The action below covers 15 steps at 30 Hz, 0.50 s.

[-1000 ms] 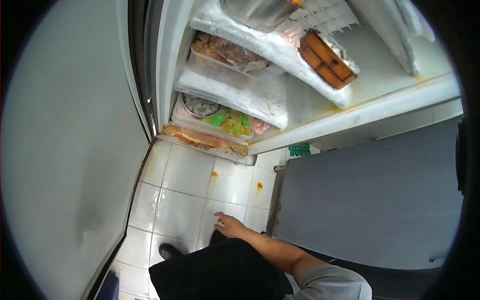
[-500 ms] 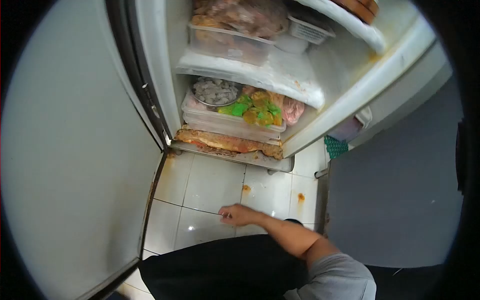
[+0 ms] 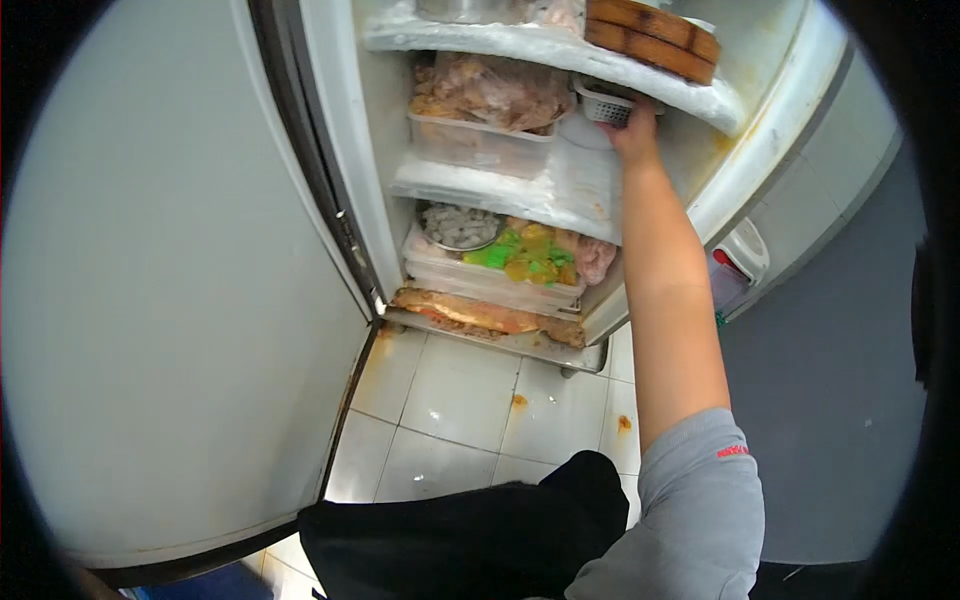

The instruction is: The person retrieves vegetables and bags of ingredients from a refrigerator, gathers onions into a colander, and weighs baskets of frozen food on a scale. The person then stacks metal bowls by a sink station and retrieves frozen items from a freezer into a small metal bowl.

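Observation:
My right hand (image 3: 636, 133) reaches into the open freezer, its fingers at the right end of a small white plastic basket (image 3: 604, 105) with holes in its wall. The thumb lies against the basket's front, and the other fingers are partly hidden behind the rim. The basket sits on the frosted middle shelf (image 3: 480, 185), under the upper shelf. To its left stands a clear plastic tub (image 3: 480, 148) piled with bagged frozen food (image 3: 495, 90). Something round and white (image 3: 585, 132) lies just below the basket. My left hand is out of view.
Bamboo steamers (image 3: 655, 38) rest on the frosted upper shelf (image 3: 540, 45). Lower down are a bowl of grey frozen pieces (image 3: 460, 226), green-and-yellow bags (image 3: 530, 252) and stacked tubs (image 3: 490, 285). The freezer door (image 3: 180, 300) stands open at left; a grey panel (image 3: 810, 400) is at right.
My right hand has risen from above the floor tiles, up and forward to the basket on the middle shelf. The view has tilted up, bringing more of the upper shelf into sight.

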Available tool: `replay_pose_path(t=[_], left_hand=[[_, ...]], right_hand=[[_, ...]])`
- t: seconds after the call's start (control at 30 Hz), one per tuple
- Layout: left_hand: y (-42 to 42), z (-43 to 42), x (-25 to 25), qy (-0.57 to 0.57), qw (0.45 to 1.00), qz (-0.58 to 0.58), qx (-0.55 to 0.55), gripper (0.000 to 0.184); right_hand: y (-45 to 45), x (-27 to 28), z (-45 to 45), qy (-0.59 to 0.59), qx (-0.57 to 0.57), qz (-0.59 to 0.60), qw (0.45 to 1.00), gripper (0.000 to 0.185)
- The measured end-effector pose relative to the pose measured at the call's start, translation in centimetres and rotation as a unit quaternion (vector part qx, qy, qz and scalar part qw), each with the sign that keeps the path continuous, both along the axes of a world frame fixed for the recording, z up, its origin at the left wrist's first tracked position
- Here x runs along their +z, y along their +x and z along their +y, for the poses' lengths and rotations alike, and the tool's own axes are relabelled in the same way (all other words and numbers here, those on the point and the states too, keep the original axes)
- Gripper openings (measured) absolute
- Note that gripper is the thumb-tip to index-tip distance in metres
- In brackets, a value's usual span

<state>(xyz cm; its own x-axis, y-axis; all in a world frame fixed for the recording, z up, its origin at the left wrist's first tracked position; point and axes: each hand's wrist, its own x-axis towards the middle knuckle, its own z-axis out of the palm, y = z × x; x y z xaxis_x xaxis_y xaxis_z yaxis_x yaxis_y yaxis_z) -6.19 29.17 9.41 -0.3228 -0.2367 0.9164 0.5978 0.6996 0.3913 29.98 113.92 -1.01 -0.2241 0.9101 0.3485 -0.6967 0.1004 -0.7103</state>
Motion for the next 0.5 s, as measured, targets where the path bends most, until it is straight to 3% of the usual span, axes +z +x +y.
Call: replay_pose_path(t=[0.07,0.1,0.2,0.33,0.4,0.43,0.47,0.5], left_hand=[[0.8,0.8,0.1,-0.001,1.000,-0.002,-0.015,0.099],[1.0,1.2,0.1,0.001,1.000,-0.004,-0.023,0.102],[1.8,2.5,-0.2,0.002,0.999,-0.007,-0.045,0.110],[1.9,4.2,-1.0,-0.009,0.996,-0.007,-0.083,0.121],[1.6,3.9,-2.3,-0.021,0.998,-0.015,-0.061,0.093],[2.1,5.0,-2.0,-0.032,0.999,-0.023,-0.031,0.070],[4.0,5.4,-1.4,0.021,0.988,-0.150,-0.013,0.083],[3.7,5.0,-2.3,0.042,0.981,-0.186,-0.025,0.086]], right_hand=[[-0.8,-0.6,-0.9,-0.123,-0.132,0.043,0.983,0.039],[-1.0,-0.9,-1.7,-0.130,-0.141,0.080,0.978,0.035],[-0.5,-3.0,-6.1,-0.156,-0.216,0.036,0.963,0.035],[0.1,-4.8,-19.6,-0.158,-0.147,0.090,0.972,0.037],[1.6,-4.6,-25.6,-0.188,-0.070,0.091,0.975,0.039],[2.1,-3.9,-27.8,-0.212,-0.079,0.077,0.971,0.039],[2.7,-3.2,-29.8,-0.243,-0.086,0.061,0.964,0.040],[3.5,-2.4,-31.2,-0.263,-0.086,0.055,0.959,0.040]])
